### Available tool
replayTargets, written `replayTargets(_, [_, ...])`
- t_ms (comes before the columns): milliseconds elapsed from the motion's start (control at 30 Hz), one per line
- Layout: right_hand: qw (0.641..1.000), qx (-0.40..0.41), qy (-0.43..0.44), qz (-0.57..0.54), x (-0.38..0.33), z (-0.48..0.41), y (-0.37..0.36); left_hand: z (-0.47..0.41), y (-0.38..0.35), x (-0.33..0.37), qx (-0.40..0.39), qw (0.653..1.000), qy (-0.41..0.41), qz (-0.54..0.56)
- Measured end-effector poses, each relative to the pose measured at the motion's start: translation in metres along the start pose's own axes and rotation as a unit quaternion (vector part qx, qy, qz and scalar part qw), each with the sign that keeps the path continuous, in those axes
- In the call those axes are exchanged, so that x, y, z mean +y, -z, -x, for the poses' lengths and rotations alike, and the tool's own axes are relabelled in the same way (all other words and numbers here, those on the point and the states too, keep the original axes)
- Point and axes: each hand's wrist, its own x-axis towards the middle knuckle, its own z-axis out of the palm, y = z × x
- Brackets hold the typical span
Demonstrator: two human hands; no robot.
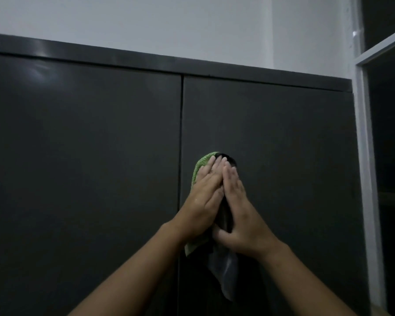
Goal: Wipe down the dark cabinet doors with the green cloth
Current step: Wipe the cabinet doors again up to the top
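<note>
Doors (283, 156): seam just left of the hands. Cloth (198, 169) pinned under both palms, tail hanging below. Left hand (203, 197), right hand (240, 208): flat, fingers (211, 164) straight, pressing, not gripping. Risk: ungripped cloth slips if pressure eases.

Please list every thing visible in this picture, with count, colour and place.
left cabinet door: one, dark grey, left of the seam
right cabinet door: one, dark grey, right of the seam
green cloth: one, green with a darker part, on the right door by the seam, under both hands
wall: one, white, above the cabinet
frame: one, white, right edge
left hand: one, fingers straight, pressing the cloth
right hand: one, fingers straight, pressing the cloth
</note>
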Motion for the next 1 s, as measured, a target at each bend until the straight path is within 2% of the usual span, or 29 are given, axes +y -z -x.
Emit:
replayTargets(167, [0.987, 0.102, -0.032, 0.122, 0.013, 0.003, -0.019, -0.003, 0.002, 0.024, 0.002, 0.981, 0.100, 0.166])
replayTargets(267, [0.968, 0.150, 0.001, 0.200, 0.026, -0.004, -0.009, -0.002, 0.015, 0.024, 0.033, 0.979, 0.099, 0.173])
replayTargets(333, [0.953, 0.178, 0.057, 0.240, 0.053, -0.011, 0.014, 0.000, 0.025, 0.023, 0.055, 0.989, 0.067, 0.122])
replayTargets(400, [0.943, 0.225, 0.074, 0.233, 0.087, -0.028, 0.043, 0.000, 0.034, 0.021, 0.072, 0.996, 0.049, 0.012])
replayTargets(467, [0.941, 0.273, 0.039, 0.195, 0.116, -0.053, 0.075, -0.001, 0.041, 0.017, 0.071, 0.992, 0.052, -0.092])
replayTargets(567, [0.924, 0.342, -0.038, 0.165, 0.133, -0.095, 0.110, -0.001, 0.043, 0.006, 0.054, 0.975, 0.010, -0.213])
replayTargets(667, [0.911, 0.385, -0.061, 0.133, 0.117, -0.117, 0.103, -0.001, 0.040, -0.003, 0.068, 0.972, 0.000, -0.227])
replayTargets(733, [0.924, 0.360, 0.004, 0.125, 0.095, -0.111, 0.076, -0.003, 0.035, -0.006, 0.101, 0.972, -0.006, -0.211])
replayTargets(867, [0.946, 0.241, 0.162, 0.147, 0.061, -0.055, 0.010, -0.010, 0.016, -0.005, 0.181, 0.971, -0.006, -0.156])
replayTargets(933, [0.942, 0.168, 0.230, 0.175, 0.062, -0.015, -0.008, -0.014, 0.006, -0.003, 0.178, 0.966, 0.000, -0.188])
replayTargets(1000, [0.931, 0.111, 0.277, 0.212, 0.080, 0.016, -0.007, -0.018, -0.005, -0.004, 0.150, 0.950, 0.004, -0.274])
